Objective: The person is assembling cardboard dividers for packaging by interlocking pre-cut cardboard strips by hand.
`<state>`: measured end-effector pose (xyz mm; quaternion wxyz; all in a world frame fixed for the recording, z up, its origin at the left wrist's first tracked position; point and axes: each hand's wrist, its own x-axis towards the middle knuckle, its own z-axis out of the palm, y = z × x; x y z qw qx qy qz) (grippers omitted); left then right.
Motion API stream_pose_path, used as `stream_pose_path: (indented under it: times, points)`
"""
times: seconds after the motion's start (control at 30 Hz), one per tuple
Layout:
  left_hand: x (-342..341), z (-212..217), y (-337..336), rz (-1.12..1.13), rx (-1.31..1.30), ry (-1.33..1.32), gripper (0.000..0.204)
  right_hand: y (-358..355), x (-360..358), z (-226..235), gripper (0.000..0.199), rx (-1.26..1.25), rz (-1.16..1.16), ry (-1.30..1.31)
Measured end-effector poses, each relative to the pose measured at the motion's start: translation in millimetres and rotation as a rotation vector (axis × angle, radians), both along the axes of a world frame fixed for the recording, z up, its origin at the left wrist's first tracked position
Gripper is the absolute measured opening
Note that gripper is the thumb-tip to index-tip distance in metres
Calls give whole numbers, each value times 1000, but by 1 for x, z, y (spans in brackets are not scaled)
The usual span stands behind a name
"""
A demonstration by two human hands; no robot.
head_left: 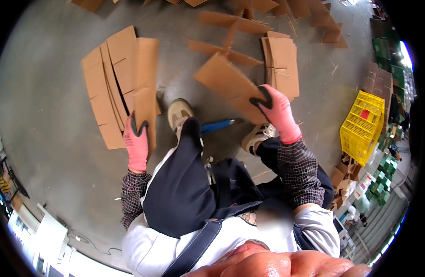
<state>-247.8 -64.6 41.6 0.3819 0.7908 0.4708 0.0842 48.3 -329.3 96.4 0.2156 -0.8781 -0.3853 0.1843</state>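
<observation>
My left hand (137,144), in a pink glove with dark fingertips, grips the near end of a long brown cardboard strip (146,87). That strip stands at the right side of a fanned stack of slotted cardboard sheets (101,92) on the floor. In front of my right foot, my right hand (278,111), gloved alike, pinches the right end of another cardboard piece (228,85). This piece is tilted and slightly blurred. Beyond it, a smaller stack of cardboard pieces (282,64) lies on the floor. Crossed cardboard dividers (231,34) are slotted together farther off.
A blue object with a dark end (217,125) lies between my shoes. More cardboard dividers (309,14) spread along the far floor. At the right stands a yellow plastic crate (362,127), with green boxes (383,177) behind it. A cable (90,241) runs at the lower left.
</observation>
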Motion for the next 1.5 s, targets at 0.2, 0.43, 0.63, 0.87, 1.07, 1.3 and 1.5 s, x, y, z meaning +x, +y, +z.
stream_pose_path:
  times: [0.2, 0.43, 0.63, 0.87, 1.07, 1.3, 1.5]
  points:
    - [-1, 13, -12, 116, -53, -62, 50, 53, 15, -103, 48, -115, 81, -185]
    - [61, -17, -7, -126, -69, -17, 53, 156, 121, -68, 52, -376, -112, -258]
    - [95, -62, 13, -364, 131, 403, 62, 82, 54, -46, 50, 106, -136, -154]
    - [157, -79, 26, -412, 172, 429, 62, 148, -17, -40, 49, 164, 192, -340]
    - [162, -81, 16, -388, 137, 274, 44, 154, -13, -42, 45, -11, 330, -343]
    - [160, -102, -23, -567, 277, 404, 21, 138, -41, -22, 44, -177, 482, -263]
    - [157, -86, -23, -553, 340, 238, 54, 150, -6, -48, 48, -255, 372, -216]
